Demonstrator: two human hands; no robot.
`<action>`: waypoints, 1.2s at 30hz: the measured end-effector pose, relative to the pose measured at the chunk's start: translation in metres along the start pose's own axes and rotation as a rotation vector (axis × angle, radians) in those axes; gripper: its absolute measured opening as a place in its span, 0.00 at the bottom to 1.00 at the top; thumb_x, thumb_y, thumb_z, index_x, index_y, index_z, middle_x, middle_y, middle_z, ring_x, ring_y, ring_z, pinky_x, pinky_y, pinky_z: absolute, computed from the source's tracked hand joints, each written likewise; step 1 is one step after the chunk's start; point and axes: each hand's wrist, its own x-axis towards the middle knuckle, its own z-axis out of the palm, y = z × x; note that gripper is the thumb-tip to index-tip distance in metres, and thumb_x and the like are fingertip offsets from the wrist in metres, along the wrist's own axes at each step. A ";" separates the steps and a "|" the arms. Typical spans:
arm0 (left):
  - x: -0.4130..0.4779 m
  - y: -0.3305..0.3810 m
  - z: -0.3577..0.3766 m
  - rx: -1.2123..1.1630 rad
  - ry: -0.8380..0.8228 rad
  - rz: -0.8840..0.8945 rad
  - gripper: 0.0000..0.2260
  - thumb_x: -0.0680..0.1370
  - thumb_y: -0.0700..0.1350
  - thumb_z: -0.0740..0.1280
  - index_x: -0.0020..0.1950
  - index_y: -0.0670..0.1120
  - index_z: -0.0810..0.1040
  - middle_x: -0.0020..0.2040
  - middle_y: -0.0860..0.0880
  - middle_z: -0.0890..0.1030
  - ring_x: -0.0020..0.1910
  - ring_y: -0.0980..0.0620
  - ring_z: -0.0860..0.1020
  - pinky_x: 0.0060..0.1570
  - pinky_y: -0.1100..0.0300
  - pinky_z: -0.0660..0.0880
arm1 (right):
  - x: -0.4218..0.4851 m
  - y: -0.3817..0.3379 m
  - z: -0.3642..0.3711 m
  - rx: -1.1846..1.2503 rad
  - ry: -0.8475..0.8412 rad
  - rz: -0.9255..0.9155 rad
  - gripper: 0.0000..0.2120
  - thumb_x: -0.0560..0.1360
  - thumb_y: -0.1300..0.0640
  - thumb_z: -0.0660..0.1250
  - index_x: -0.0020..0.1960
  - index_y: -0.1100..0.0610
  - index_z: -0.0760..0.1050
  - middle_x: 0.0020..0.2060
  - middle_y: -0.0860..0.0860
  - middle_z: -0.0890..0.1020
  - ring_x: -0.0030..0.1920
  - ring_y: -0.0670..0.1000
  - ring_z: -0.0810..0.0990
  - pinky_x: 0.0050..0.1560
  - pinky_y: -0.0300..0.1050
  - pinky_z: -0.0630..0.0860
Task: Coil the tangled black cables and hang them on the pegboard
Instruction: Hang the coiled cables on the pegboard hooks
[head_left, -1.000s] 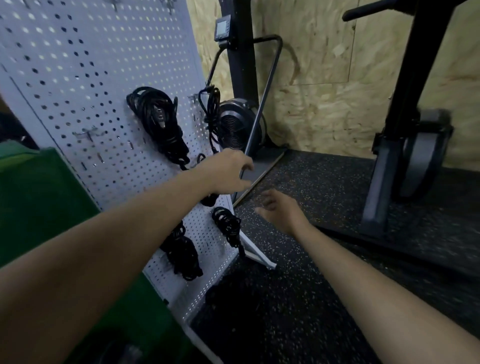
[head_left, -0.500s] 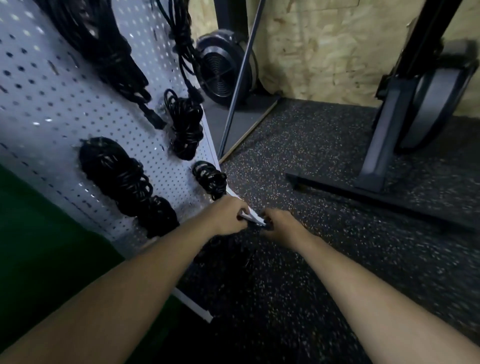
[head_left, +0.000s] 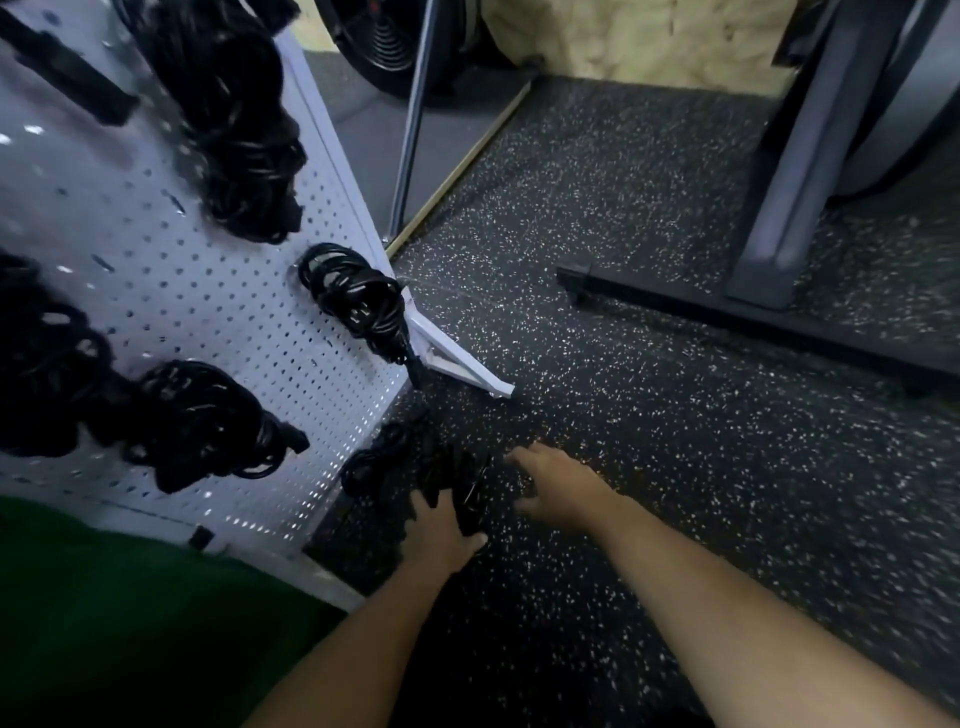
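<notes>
A tangled black cable (head_left: 402, 460) lies in a heap on the speckled floor at the foot of the white pegboard (head_left: 218, 312). My left hand (head_left: 441, 532) rests on the heap. Its fingers dig in among the strands, and cable runs between thumb and fingers. My right hand (head_left: 556, 483) hovers just right of the heap with fingers spread, holding nothing. Several coiled black cables hang on the pegboard, among them a small coil (head_left: 358, 301) near its lower right corner and a larger one (head_left: 202, 421) lower left.
The pegboard's white support foot (head_left: 462, 369) juts onto the floor just beyond the heap. A dark machine frame with a floor bar (head_left: 727, 317) stands at right. A fan-wheel machine and metal pole (head_left: 413, 119) stand behind. Green fabric (head_left: 130, 623) fills the lower left.
The view has dropped towards the floor. Both hands moved down from the pegboard's foot to the cable heap; my left hand is now in the heap and my right hand has spread open beside it.
</notes>
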 end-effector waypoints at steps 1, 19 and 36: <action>0.003 0.000 0.006 -0.044 0.021 -0.006 0.41 0.76 0.60 0.74 0.82 0.54 0.57 0.80 0.38 0.53 0.74 0.33 0.66 0.70 0.44 0.69 | 0.001 0.003 0.003 0.006 -0.006 0.002 0.30 0.79 0.54 0.72 0.78 0.51 0.65 0.70 0.53 0.71 0.68 0.56 0.74 0.68 0.56 0.75; -0.056 0.016 -0.093 -0.074 0.257 0.405 0.10 0.78 0.45 0.74 0.43 0.57 0.76 0.54 0.49 0.75 0.53 0.47 0.78 0.51 0.54 0.76 | -0.038 -0.022 -0.042 0.017 0.140 0.018 0.33 0.77 0.56 0.74 0.79 0.53 0.65 0.73 0.52 0.71 0.71 0.55 0.73 0.70 0.55 0.74; -0.304 0.075 -0.309 0.199 0.577 0.885 0.18 0.72 0.45 0.81 0.55 0.52 0.76 0.50 0.54 0.83 0.51 0.54 0.81 0.55 0.50 0.81 | -0.177 -0.149 -0.142 0.162 0.787 -0.372 0.31 0.75 0.48 0.76 0.74 0.44 0.68 0.65 0.48 0.82 0.62 0.55 0.82 0.57 0.54 0.80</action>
